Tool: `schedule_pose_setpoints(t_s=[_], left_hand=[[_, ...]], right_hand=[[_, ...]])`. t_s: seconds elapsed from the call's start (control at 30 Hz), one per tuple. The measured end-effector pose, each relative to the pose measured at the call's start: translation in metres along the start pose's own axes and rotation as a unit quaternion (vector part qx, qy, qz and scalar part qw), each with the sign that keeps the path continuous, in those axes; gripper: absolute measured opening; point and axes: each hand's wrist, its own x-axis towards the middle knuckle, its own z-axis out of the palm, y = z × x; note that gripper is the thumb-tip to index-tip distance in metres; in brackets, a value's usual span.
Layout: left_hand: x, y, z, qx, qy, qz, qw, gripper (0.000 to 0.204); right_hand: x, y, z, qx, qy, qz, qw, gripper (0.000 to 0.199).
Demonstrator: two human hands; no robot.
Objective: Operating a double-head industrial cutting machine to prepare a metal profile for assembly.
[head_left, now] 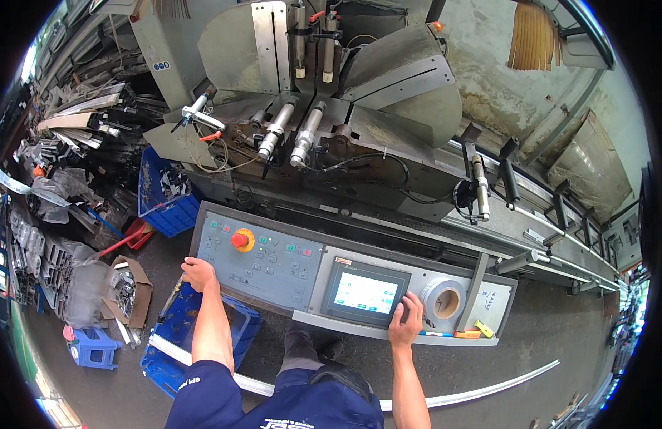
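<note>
A long grey control panel [223,275] slants across the middle of the view, with a red emergency stop button [240,240] on its left part. At the panel's left front corner, my left hand [199,274] is closed, its fingers curled at the edge. My right hand [406,319] is open and rests beside the lit touchscreen [365,292], its fingers spread at the screen's right border. Just right of that hand, a roll of tape [429,300] lies on the panel. An orange cutter [467,334] and a yellow piece [484,329] lie along the front edge.
Behind the panel stands a large machine with metal clamping cylinders [307,134]. A roller rail [560,229] runs off to the right. Blue crates [175,218], a cardboard box [141,286] and a blue stool [93,349] are at left. A long white profile [481,392] crosses the floor.
</note>
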Motion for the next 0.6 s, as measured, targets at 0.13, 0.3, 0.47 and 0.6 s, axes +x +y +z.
schedule_pose_setpoints(t_s=[0.13,0.3,0.47,0.6], left_hand=[[0.0017,-0.001,0.0011,0.002,0.002,0.002,1.0,0.06],[0.0017,-0.0012,0.0021,0.003,0.002,0.006,1.0,0.061],[0.0042,-0.0025,0.0015,0.003,0.006,0.003,1.0,0.061],[0.0016,-0.0007,0.0021,0.005,0.007,0.005,1.0,0.061]], right_hand=[[-0.0003,-0.0002,0.0,0.001,-0.001,-0.003,1.0,0.021],[-0.0006,0.0002,-0.0004,0.005,-0.002,-0.002,1.0,0.021],[0.0013,-0.0024,-0.0001,0.002,-0.005,-0.004,1.0,0.021],[0.0012,-0.0022,-0.0008,0.002,-0.004,-0.004,1.0,0.021]])
